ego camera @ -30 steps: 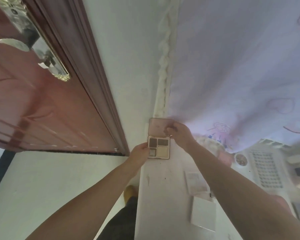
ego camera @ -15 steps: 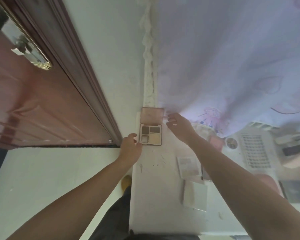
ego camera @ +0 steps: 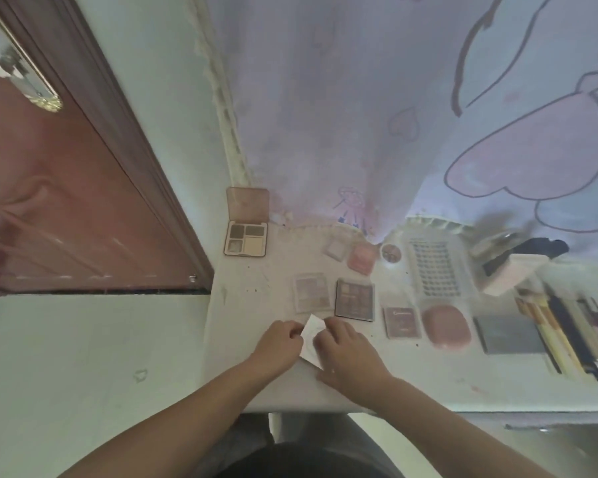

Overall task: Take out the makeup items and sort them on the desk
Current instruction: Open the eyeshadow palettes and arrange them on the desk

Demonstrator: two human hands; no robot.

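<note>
— How many palettes lie on the table [ego camera: 411,381]?
— One open eyeshadow palette [ego camera: 246,232], upper left; two closed ones, centre.
— The hands?
— Left hand [ego camera: 279,347] and right hand [ego camera: 347,357], fingers curled, pinch one white compact [ego camera: 312,339], lower centre.

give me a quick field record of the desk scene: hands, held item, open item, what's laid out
left hand: grips white compact
right hand: grips the same compact
white compact: tilted, near desk's front edge
open eyeshadow palette: back left, lid up, untouched
closed palettes: pale palette, dark palette
pink oval case: right of them
desk: white
</note>
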